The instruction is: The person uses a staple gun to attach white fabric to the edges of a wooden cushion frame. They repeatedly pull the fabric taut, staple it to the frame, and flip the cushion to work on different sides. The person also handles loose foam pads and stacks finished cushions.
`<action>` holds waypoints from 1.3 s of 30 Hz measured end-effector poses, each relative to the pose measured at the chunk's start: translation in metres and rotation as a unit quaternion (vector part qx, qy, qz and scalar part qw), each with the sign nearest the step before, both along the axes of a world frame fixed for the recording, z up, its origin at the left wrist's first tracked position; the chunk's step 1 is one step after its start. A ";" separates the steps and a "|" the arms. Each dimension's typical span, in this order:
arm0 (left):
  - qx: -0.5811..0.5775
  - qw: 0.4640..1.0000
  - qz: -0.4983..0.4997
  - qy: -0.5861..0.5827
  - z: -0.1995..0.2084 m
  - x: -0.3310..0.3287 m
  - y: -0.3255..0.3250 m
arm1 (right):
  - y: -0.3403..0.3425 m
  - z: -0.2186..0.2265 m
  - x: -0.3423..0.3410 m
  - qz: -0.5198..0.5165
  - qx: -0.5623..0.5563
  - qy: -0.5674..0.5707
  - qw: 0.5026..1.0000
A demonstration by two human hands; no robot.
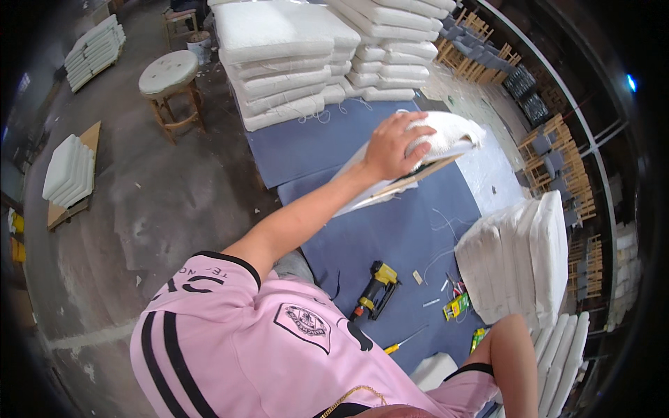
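My left hand (398, 145) reaches far across the work table, its fingers curled over the edge of a white upholstered seat pad (448, 132). The pad stands tilted on its side, and a strip of its wooden underside shows. My right arm (514, 359) is bent at the lower right, with its hand out of sight. Nearer to me, a yellow and black nail gun (376, 290) lies on the blue-grey table top (327, 244). A yellow-handled pointed tool (404, 340) rests close to my body.
White pads are stacked (279, 63) at the far side. More white pads (516, 258) stand at the right, beside a small green and yellow packet (456, 306). A round stool (168, 75) and a pad pile (70, 171) are on the floor at left. Wooden chairs (557, 167) line the right.
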State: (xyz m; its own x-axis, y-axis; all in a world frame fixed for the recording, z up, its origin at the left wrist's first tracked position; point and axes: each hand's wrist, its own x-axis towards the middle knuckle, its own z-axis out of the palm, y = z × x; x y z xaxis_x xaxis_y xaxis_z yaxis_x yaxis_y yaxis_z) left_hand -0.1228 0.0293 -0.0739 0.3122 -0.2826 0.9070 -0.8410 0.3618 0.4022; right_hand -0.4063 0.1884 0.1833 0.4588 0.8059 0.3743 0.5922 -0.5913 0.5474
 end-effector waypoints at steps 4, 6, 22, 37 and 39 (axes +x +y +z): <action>-0.005 1.000 0.007 -0.004 0.002 -0.001 0.005 | -0.009 -0.004 0.005 0.018 -0.003 -0.010 1.000; 0.000 1.000 -0.004 0.006 0.004 -0.004 0.007 | -0.011 -0.005 0.005 0.019 0.001 -0.017 1.000; 0.025 0.999 -0.007 -0.018 0.062 -0.036 -0.119 | -0.205 -0.350 -0.037 -0.172 0.865 -0.147 0.448; 0.114 0.982 0.109 -0.103 0.120 -0.077 -0.278 | -0.195 -0.385 0.027 -0.210 0.925 -0.007 0.315; 0.116 0.982 0.101 -0.108 0.128 -0.086 -0.294 | -0.217 -0.330 0.023 -0.032 0.923 -0.065 0.379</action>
